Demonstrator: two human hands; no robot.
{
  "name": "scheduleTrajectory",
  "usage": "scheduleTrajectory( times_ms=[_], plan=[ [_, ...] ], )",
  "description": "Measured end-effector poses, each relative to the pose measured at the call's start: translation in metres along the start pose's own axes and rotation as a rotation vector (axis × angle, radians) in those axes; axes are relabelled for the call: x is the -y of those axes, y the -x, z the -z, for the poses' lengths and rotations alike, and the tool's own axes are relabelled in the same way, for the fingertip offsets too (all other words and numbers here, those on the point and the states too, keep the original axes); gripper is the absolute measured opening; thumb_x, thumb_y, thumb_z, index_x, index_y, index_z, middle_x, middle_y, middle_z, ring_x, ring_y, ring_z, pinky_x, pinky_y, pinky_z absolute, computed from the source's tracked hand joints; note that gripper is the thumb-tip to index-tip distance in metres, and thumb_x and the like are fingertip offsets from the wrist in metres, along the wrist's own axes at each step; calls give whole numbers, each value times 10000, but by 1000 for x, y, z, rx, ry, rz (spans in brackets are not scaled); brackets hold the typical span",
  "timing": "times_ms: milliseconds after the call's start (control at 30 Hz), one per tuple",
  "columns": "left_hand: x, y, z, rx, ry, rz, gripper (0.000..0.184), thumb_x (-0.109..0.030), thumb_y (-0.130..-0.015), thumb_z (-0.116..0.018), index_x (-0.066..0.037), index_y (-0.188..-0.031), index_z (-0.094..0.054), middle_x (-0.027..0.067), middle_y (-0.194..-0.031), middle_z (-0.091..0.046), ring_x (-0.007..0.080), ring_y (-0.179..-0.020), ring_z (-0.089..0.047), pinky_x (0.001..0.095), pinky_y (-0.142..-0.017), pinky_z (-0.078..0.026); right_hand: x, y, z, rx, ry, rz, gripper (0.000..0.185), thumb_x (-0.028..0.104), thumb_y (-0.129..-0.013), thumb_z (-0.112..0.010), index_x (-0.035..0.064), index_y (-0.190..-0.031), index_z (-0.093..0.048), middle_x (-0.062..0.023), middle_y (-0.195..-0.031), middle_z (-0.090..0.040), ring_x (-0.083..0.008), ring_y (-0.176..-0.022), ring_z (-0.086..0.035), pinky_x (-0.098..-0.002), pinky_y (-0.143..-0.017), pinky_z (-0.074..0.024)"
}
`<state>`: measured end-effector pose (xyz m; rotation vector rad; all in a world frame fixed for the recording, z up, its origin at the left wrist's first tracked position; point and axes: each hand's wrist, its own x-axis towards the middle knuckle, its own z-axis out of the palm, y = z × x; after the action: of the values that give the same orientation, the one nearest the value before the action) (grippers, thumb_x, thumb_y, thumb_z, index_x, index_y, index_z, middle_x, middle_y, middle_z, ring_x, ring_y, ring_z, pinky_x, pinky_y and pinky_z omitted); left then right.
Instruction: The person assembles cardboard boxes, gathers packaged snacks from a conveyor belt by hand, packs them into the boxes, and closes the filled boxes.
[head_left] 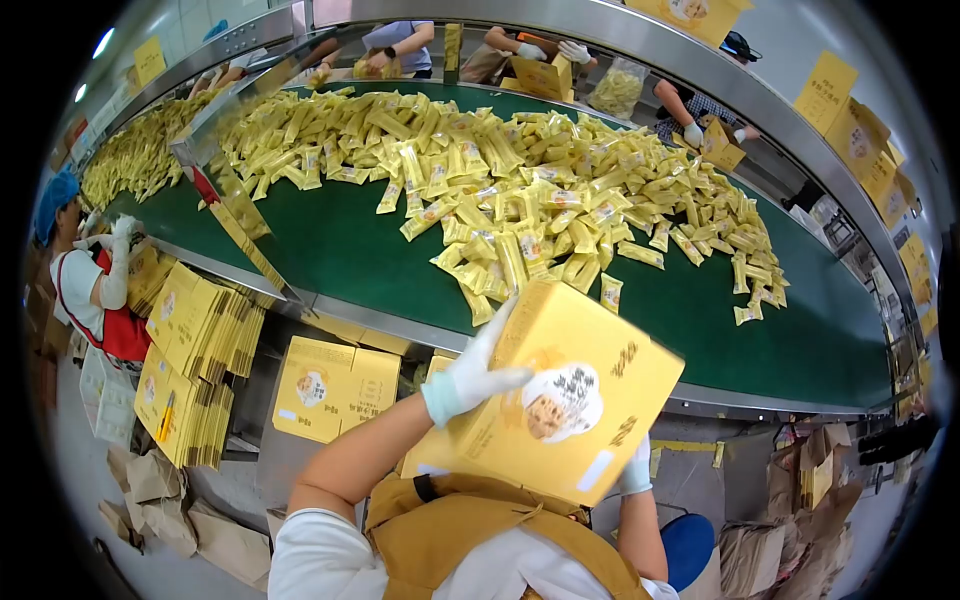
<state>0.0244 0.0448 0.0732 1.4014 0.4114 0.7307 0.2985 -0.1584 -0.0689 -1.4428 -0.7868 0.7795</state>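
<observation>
A yellow printed cardboard box is held tilted in front of my chest, close to the belt's near edge. My left hand, in a white glove, grips its upper left side with the thumb across the printed face. At the lower right corner my gloved right hand holds the box, its fingers mostly hidden behind the cardboard. Just beyond the box, a heap of yellow wrapped snack packets lies on the green conveyor belt.
Flattened yellow cartons are stacked on the left, near a co-worker in a red apron. Brown paper lies on the floor. Across the belt, several co-workers handle boxes. A metal rail arches along the far side.
</observation>
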Motion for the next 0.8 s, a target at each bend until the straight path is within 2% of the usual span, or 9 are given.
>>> scheduleTrajectory(
  times_ms=[67, 133, 233, 333, 433, 500, 633, 733, 800],
  plan=[
    [23, 12, -17, 37, 432, 186, 764, -355, -981, -555, -25, -1588, -227, 204, -1603, -326, 330, -1422, -427, 432, -1161, -376, 7, 22, -3, -102, -491, -155, 549, 333, -1064, -465, -18, -1481, -394, -166, -1436, -506, -240, -1284, -509, -342, -1082, -428],
    [42, 32, -30, 71, 831, 438, 708, -373, -1021, -481, -11, -1579, -237, 199, -1575, -382, 330, -1384, -479, 446, -1150, -399, 82, 19, -18, -16, -85, -11, 673, 151, -1011, -545, -11, -1572, -211, -212, -1566, -379, -277, -1391, -444, -357, -1137, -388],
    [97, 62, -33, 67, 1058, 556, 659, -434, -1053, -354, -37, -1575, -284, 163, -1542, -447, 313, -1384, -481, 446, -1159, -394, 140, 32, -18, 101, 575, 172, 758, 59, -957, -512, -25, -1584, -94, -313, -1434, -491, -378, -1260, -567, -419, -1047, -460],
    [121, 83, -40, -145, 857, 611, 588, -440, -1055, -314, -67, -1497, -415, 212, -1452, -535, 356, -1310, -546, 450, -1116, -427, 173, 41, -39, 206, 775, 79, 817, 102, -924, -523, -48, -1570, -46, -351, -965, -677, -524, -809, -658, -517, -735, -545],
    [203, 96, -4, 69, -788, 519, 522, -443, -1049, -291, -77, -1318, -549, 286, -1285, -619, 433, -1182, -604, 473, -1036, -463, 179, 34, -82, 219, 1002, 13, 821, 152, -912, -536, -58, -1562, -82, -334, -769, -641, -514, -696, -629, -561, -635, -514],
    [149, 71, -4, 48, -956, 738, 504, -442, -1044, -285, -59, -1143, -597, 320, -1143, -644, 491, -1080, -606, 502, -967, -471, 161, 36, -113, 225, 1160, 16, 882, 171, -874, -570, -88, -1555, -71, -315, -813, -653, -482, -635, -631, -544, -609, -536],
    [114, 62, 2, -253, -877, 623, 498, -458, -1040, -348, -72, -1153, -639, 273, -1117, -675, 478, -1069, -617, 515, -955, -480, 137, 48, -129, 217, 1158, 125, 958, 208, -845, -621, -131, -1542, -59, -296, -871, -658, -442, -593, -633, -515, -574, -543],
    [69, 67, -5, -155, -921, 291, 456, -448, -1023, -456, -50, -1133, -648, 271, -1088, -680, 461, -1052, -628, 482, -936, -498, 134, 51, -116, 200, 1127, 184, 981, 216, -834, -645, -135, -1540, -62, -310, -896, -664, -442, -600, -641, -510, -570, -543],
    [18, 63, -17, -114, -788, 396, 401, -387, -1008, -513, -1, -1029, -619, 258, -950, -661, 427, -913, -626, 463, -822, -496, 141, 52, -106, 217, 1053, 91, 958, 219, -860, -648, -114, -1549, -72, -328, -972, -663, -446, -653, -657, -520, -589, -544]
  ],
)
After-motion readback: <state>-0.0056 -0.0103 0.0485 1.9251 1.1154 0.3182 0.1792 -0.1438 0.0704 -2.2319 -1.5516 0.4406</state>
